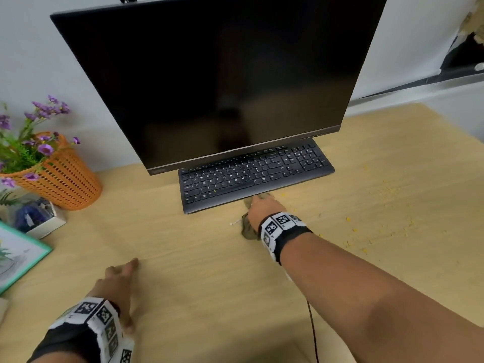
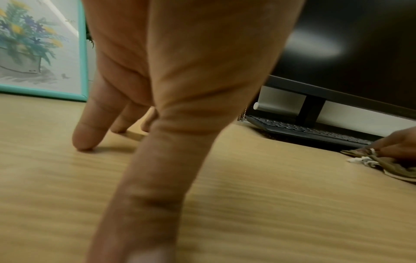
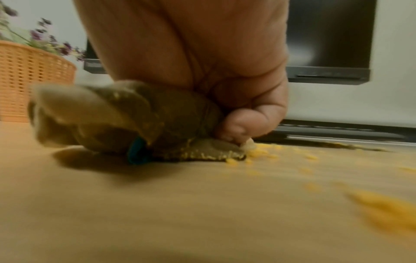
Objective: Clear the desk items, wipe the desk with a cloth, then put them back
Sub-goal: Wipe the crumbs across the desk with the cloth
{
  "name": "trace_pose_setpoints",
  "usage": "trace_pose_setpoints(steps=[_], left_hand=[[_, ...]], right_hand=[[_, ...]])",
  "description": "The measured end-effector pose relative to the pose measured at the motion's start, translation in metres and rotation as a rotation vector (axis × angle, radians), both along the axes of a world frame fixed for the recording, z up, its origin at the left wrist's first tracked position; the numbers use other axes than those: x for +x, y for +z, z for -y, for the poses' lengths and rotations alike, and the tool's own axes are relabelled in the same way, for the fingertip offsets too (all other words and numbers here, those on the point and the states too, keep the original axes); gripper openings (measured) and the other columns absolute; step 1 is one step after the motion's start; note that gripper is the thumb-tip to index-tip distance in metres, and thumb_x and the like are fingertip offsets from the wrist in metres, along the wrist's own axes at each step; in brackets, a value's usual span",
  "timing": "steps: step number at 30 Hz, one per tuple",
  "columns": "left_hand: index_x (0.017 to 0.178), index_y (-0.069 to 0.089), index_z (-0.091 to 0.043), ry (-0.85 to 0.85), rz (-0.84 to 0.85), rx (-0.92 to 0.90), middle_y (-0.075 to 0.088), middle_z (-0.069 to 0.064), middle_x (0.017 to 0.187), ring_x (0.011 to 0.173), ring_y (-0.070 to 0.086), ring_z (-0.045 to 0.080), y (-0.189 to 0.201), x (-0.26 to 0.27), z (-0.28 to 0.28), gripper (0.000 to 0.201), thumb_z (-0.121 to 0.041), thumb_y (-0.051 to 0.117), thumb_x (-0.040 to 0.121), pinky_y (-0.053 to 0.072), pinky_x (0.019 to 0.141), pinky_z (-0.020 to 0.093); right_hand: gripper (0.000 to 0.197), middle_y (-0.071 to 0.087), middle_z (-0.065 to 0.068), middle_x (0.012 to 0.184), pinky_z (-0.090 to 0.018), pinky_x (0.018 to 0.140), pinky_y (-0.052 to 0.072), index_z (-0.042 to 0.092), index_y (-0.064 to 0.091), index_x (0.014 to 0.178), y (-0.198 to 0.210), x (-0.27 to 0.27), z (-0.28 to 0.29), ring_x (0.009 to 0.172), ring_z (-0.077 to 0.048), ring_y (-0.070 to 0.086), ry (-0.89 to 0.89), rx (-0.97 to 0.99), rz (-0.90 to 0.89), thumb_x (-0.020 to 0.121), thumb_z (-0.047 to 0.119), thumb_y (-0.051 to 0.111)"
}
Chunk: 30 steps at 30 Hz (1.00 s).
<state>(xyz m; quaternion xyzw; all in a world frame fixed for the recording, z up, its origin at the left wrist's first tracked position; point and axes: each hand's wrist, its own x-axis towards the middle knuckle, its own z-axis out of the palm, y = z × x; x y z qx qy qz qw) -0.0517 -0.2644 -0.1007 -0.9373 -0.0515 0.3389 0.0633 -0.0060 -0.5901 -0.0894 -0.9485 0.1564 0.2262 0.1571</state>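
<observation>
My right hand (image 1: pixel 263 206) grips a crumpled brown cloth (image 1: pixel 247 227) and presses it on the wooden desk (image 1: pixel 196 258) just in front of the black keyboard (image 1: pixel 251 174). In the right wrist view the curled fingers (image 3: pixel 245 122) pin the cloth (image 3: pixel 126 115) down, with yellow crumbs (image 3: pixel 263 153) stuck to its edge. My left hand (image 1: pixel 117 281) rests flat on the desk at the lower left, its straight fingers (image 2: pixel 87 131) touching the wood. It holds nothing.
A black monitor (image 1: pixel 209 82) stands over the keyboard. An orange basket of purple flowers (image 1: pixel 62 176), a small box (image 1: pixel 39 218) and a teal-framed picture (image 1: pixel 18 258) crowd the left edge. Yellow crumbs (image 1: pixel 379 205) are scattered across the right side of the desk.
</observation>
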Motion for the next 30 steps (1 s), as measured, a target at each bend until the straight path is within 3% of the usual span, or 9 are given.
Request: trace_pose_setpoints(steps=[3,7,10,12,15,19,23,27,30], left_hand=[[0.149,-0.001,-0.031,0.059,0.016,-0.035,0.02,0.008,0.148,0.128,0.044,0.028,-0.001,0.001,0.003,0.139,-0.029,0.093,0.046,0.046,0.101,0.04],[0.146,0.022,-0.02,0.244,0.136,-0.182,0.033,0.016,0.142,0.125,0.045,0.033,0.0,0.008,0.025,0.106,-0.053,0.079,0.064,0.044,0.1,0.042],[0.144,0.032,-0.02,0.128,0.256,-0.253,0.032,0.013,0.146,0.134,0.032,0.032,-0.005,0.014,0.059,0.097,-0.061,0.073,0.066,0.037,0.106,0.048],[0.146,0.026,-0.024,0.023,0.274,-0.285,0.023,0.009,0.151,0.139,0.02,0.03,-0.011,0.014,0.088,0.098,-0.063,0.071,0.068,0.032,0.109,0.052],[0.15,0.01,-0.028,-0.074,0.208,-0.259,0.004,0.008,0.157,0.145,0.004,0.03,-0.018,0.013,0.13,0.105,-0.062,0.069,0.07,0.024,0.112,0.056],[0.149,0.008,-0.024,-0.056,0.142,-0.195,0.012,0.014,0.15,0.14,0.015,0.033,-0.017,0.025,0.153,0.114,-0.055,0.078,0.063,0.032,0.109,0.052],[0.146,0.014,-0.021,-0.078,0.121,-0.096,0.027,0.015,0.138,0.13,0.03,0.033,-0.014,0.033,0.161,0.114,-0.054,0.081,0.06,0.039,0.104,0.043],[0.144,0.015,-0.021,-0.076,0.106,-0.064,0.031,0.015,0.135,0.126,0.035,0.033,-0.015,0.036,0.163,0.113,-0.053,0.082,0.059,0.042,0.101,0.042],[0.144,0.016,-0.021,-0.085,0.117,-0.064,0.033,0.015,0.133,0.124,0.038,0.033,-0.015,0.038,0.163,0.113,-0.054,0.082,0.058,0.043,0.1,0.043]], right_hand=[[0.053,0.031,-0.011,0.146,-0.044,0.104,0.042,0.013,0.034,0.142,-0.003,-0.001,0.026,0.132,-0.028,0.038,0.001,-0.057,-0.021,0.09,0.014,0.048],[0.046,0.044,-0.013,0.139,-0.043,0.099,0.047,0.02,0.036,0.142,-0.008,-0.005,0.051,0.118,-0.029,0.053,-0.192,-0.02,-0.019,0.096,0.018,0.032],[0.051,0.04,-0.017,0.142,-0.043,0.102,0.044,0.019,0.025,0.148,-0.008,-0.014,0.064,0.125,-0.033,0.047,-0.214,-0.054,-0.054,0.098,0.019,0.033],[0.052,0.041,-0.019,0.14,-0.043,0.098,0.044,0.014,0.026,0.146,-0.008,-0.022,0.069,0.123,-0.036,0.047,-0.203,-0.084,-0.013,0.096,0.02,0.036],[0.041,0.051,-0.017,0.131,-0.041,0.093,0.045,0.007,0.046,0.133,0.003,-0.027,0.065,0.117,-0.034,0.052,-0.198,-0.063,0.054,0.094,0.02,0.039],[0.033,0.054,-0.004,0.126,-0.034,0.097,0.048,0.015,0.061,0.116,0.007,-0.026,0.03,0.108,-0.023,0.058,-0.195,0.219,0.154,0.09,0.007,0.044],[0.028,0.066,0.0,0.105,-0.031,0.082,0.049,0.023,0.059,0.106,-0.02,-0.031,0.006,0.098,-0.025,0.064,-0.417,0.414,0.188,0.093,0.037,0.038],[0.043,0.058,-0.011,0.126,-0.031,0.085,0.041,0.015,0.043,0.134,-0.01,-0.031,0.051,0.116,-0.029,0.055,-0.492,0.287,0.099,0.099,0.038,0.036],[0.059,0.029,-0.016,0.15,-0.039,0.103,0.038,0.013,0.019,0.15,-0.001,-0.036,0.091,0.132,-0.033,0.041,-0.415,0.12,-0.054,0.099,0.03,0.041]])
